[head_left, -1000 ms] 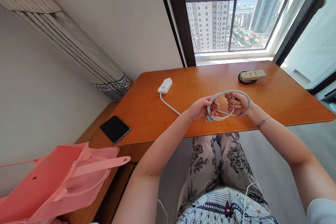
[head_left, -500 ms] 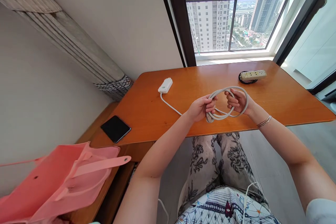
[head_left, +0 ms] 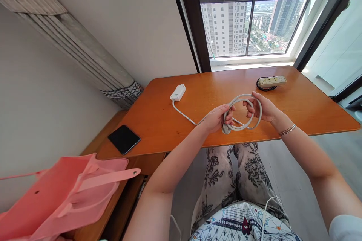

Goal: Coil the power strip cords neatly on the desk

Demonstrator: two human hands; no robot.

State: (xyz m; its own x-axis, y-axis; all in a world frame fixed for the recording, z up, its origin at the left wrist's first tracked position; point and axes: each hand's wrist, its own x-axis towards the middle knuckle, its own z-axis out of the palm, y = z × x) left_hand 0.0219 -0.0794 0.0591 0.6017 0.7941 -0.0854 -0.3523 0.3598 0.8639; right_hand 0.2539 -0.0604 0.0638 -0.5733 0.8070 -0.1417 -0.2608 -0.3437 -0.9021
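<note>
Loops of a white power cord [head_left: 240,128] hang between my two hands, just above the front edge of the desk. My left hand [head_left: 218,118] is closed round the left side of the coil, with the grey-white plug [head_left: 226,128] dangling below its fingers. On the right side of the coil, my right hand [head_left: 261,107] pinches the cord, its fingers bent inside the loops. From under my left hand the cord runs left to a white power strip [head_left: 178,92] lying on the desk.
The brown wooden desk [head_left: 158,120] spans the middle. A beige power strip [head_left: 272,81] with a black cord lies at its back right. At the left are a black phone [head_left: 124,139] and an open pink bag [head_left: 85,192]. A window stands behind.
My right hand has shifted its hold, its thumb side now up over the top of the loops. The coil looks a little narrower. My left hand stays nearly in place.
</note>
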